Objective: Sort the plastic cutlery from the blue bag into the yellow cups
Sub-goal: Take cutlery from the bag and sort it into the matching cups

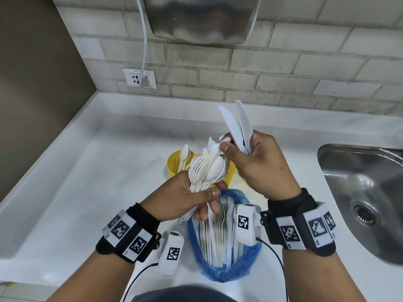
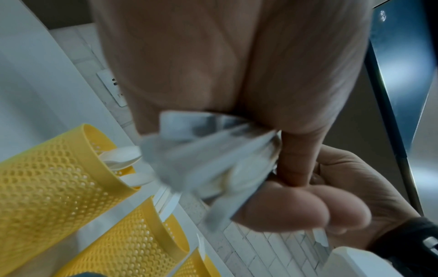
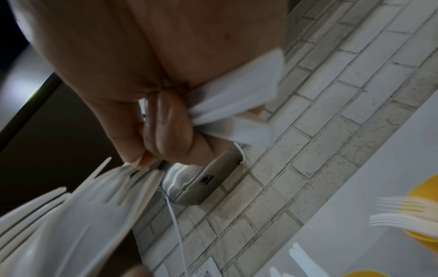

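My left hand (image 1: 196,197) grips a mixed bundle of white plastic forks, spoons and knives (image 1: 205,168) above the blue bag (image 1: 250,256), which lies open on the counter with more cutlery inside. My right hand (image 1: 250,158) holds two white knives (image 1: 239,125) upright in its curled fingers, while its thumb and forefinger pinch another knife at the top of the bundle. Yellow mesh cups (image 1: 176,162) stand behind the hands; the left one holds spoons. The left wrist view shows three yellow cups (image 2: 59,178) in a row. In the right wrist view, forks (image 3: 403,215) stick out of one cup.
A steel sink (image 1: 366,192) is set into the counter at the right. The white counter (image 1: 98,171) has a raised rim along the left and back. A wall socket (image 1: 139,78) with a plugged cable sits on the brick wall, under a steel appliance (image 1: 200,18).
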